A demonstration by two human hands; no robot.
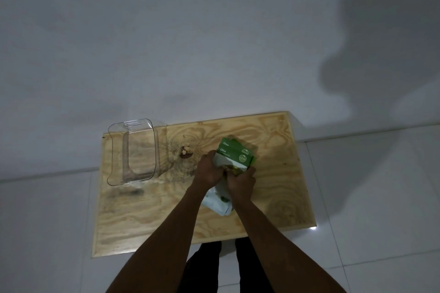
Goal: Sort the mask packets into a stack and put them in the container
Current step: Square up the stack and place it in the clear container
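Several green and white mask packets (234, 155) labelled "Olive" form a loose stack right of the middle of the wooden table (281, 173). My left hand (207, 170) grips the stack's left side. My right hand (241, 182) grips its near right part. More white packets (217, 202) lie under my wrists, partly hidden by them. A clear plastic container (131, 152) with a handle slot stands at the table's far left, apart from both hands, with nothing inside it.
The low table stands on a white tiled floor (369, 197) against a white wall. A dark knot and stains (185, 152) mark the wood between the container and the packets. My legs (226, 266) stand at the table's near edge.
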